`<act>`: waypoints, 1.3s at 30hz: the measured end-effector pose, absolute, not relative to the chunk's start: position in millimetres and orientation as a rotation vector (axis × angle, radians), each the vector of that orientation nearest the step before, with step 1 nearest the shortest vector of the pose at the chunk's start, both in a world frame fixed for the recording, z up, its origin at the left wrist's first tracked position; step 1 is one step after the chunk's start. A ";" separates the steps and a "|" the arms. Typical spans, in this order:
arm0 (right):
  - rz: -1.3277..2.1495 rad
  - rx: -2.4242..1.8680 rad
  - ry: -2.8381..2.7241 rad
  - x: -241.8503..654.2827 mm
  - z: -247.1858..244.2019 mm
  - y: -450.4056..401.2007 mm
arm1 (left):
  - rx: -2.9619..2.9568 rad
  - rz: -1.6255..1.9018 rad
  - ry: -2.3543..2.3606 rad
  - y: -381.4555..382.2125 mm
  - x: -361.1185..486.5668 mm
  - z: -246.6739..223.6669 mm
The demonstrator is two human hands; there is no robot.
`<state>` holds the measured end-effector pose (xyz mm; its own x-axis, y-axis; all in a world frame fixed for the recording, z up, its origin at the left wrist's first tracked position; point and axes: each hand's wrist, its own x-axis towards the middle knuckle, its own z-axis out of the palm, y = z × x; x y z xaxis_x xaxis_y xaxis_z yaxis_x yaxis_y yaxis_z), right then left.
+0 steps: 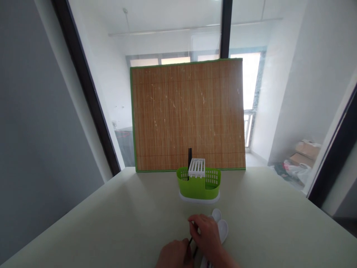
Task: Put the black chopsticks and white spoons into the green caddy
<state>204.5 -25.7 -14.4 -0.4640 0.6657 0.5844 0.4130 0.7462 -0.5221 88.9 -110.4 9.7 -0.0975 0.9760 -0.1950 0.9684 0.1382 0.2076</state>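
Observation:
Near the front edge of the pale table, my left hand [174, 254] is closed around the lower part of dark, thin sticks [190, 241]. Just right of it, my right hand [205, 232] pinches at the upper end of the same sticks, its fingers bent. Two white spoons [222, 230] lie beside and partly under my right hand, bowls pointing away. Beyond the hands stands a green basket [192, 188] with a white base and a white slatted piece [197, 167] on top. Black sticks [190, 153] stand upright in its left compartment.
A bamboo mat [188, 115] with green edging stands upright at the far edge of the table [125, 212], against a glass partition. Behind the glass at the right are cardboard boxes [306, 149] and plastic bags. A small printed item shows below my right hand.

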 end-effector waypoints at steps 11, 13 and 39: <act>0.370 -0.772 -2.119 205.5 -13.9 -25.6 | 1.853 -0.130 2.308 -95.7 71.6 14.8; 0.360 -0.769 -2.112 205.2 -12.6 -25.4 | 1.890 -0.103 2.313 -92.5 61.9 14.3; 0.634 -0.504 -2.177 194.9 -13.5 -36.9 | 2.198 1.522 1.813 -77.6 80.6 28.1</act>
<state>194.9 -36.9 -13.5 -0.6036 0.5418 0.5849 0.1430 0.7953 -0.5892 80.6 -77.6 28.1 -0.0717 0.7205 0.6897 0.8042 -0.3673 0.4673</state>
